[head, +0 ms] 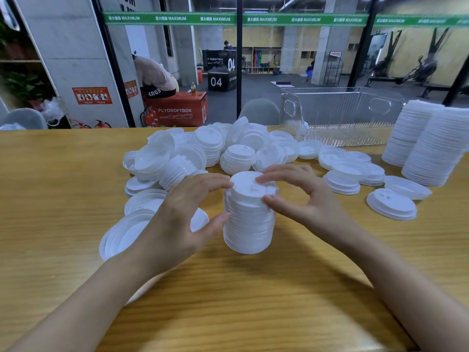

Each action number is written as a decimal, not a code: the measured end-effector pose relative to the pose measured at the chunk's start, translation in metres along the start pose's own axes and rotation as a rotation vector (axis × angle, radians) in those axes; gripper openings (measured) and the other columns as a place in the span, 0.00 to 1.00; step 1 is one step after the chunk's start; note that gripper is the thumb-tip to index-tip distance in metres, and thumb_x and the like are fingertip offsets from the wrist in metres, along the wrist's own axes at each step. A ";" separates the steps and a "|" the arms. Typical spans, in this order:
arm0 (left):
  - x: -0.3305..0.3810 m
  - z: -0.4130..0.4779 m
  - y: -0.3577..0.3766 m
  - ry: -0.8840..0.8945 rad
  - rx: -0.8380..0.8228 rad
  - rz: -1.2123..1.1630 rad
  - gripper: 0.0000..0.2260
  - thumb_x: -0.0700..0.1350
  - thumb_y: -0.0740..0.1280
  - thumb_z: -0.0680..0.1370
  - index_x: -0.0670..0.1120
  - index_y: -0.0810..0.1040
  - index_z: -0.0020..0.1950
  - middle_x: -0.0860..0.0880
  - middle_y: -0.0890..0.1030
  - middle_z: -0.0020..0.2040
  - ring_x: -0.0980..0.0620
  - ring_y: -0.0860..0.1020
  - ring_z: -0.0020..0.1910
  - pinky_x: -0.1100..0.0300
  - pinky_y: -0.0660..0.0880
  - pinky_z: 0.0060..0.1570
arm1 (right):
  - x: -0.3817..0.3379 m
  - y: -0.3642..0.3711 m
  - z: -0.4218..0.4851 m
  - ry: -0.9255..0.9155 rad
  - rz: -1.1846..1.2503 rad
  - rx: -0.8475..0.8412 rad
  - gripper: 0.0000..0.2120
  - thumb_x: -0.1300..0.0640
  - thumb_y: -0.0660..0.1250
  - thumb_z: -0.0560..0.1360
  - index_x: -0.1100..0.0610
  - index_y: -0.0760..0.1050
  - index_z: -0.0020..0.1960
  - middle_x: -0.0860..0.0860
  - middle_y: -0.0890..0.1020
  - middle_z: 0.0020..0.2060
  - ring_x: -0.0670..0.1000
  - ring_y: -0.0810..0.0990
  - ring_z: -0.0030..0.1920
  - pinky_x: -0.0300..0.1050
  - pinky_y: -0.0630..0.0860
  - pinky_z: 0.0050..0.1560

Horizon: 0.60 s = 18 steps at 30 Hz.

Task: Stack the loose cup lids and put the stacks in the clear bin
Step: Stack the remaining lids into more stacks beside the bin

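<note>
A stack of white cup lids (250, 219) stands upright on the wooden table (253, 301) in front of me. My left hand (182, 219) curls round its left side, thumb low and fingertips at the top rim. My right hand (299, 194) grips it from the right, fingers on the top lid and thumb on the side. Behind lies a heap of loose lids (223, 151). The clear bin (340, 115) stands at the back right; I see no lids in it.
Two tall lid stacks (426, 143) stand at the far right beside the bin. Single lids (392, 204) and short stacks lie right of my hands, upturned lids (132, 232) to the left. A glass wall runs behind the table's far edge.
</note>
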<state>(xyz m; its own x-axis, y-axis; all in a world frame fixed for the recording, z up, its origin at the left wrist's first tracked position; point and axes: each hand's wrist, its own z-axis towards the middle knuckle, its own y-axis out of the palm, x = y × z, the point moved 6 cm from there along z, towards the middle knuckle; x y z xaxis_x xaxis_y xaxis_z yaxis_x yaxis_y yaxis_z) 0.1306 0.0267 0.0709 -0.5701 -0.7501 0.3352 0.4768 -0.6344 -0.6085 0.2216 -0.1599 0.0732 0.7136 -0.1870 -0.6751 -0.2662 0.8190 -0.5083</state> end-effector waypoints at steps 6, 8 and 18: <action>0.001 0.001 0.000 0.003 -0.008 0.014 0.16 0.51 0.66 0.77 0.50 0.74 0.64 0.58 0.76 0.63 0.56 0.73 0.65 0.52 0.70 0.63 | 0.000 0.001 -0.003 -0.025 -0.031 -0.006 0.15 0.39 0.67 0.71 0.39 0.79 0.56 0.37 0.78 0.59 0.46 0.69 0.67 0.36 0.64 0.66; 0.001 0.002 -0.003 0.002 -0.001 0.022 0.17 0.52 0.66 0.77 0.48 0.76 0.64 0.57 0.77 0.63 0.56 0.74 0.65 0.54 0.70 0.64 | -0.001 0.001 -0.004 -0.031 -0.016 0.008 0.15 0.40 0.65 0.73 0.40 0.79 0.58 0.36 0.78 0.60 0.46 0.69 0.67 0.35 0.63 0.65; -0.071 0.011 -0.039 -0.315 -0.048 0.351 0.20 0.56 0.67 0.76 0.48 0.75 0.64 0.53 0.76 0.64 0.47 0.72 0.63 0.43 0.68 0.63 | 0.029 -0.013 -0.004 0.021 -0.038 0.179 0.18 0.39 0.49 0.80 0.40 0.73 0.63 0.36 0.78 0.57 0.49 0.73 0.64 0.48 0.68 0.66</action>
<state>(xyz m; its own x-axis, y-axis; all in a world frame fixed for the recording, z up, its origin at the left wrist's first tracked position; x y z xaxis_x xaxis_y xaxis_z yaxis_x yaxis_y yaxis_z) 0.1602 0.1027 0.0788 -0.1457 -0.9425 0.3008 0.5689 -0.3286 -0.7539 0.2430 -0.1781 0.0573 0.7067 -0.2299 -0.6692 -0.1180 0.8942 -0.4318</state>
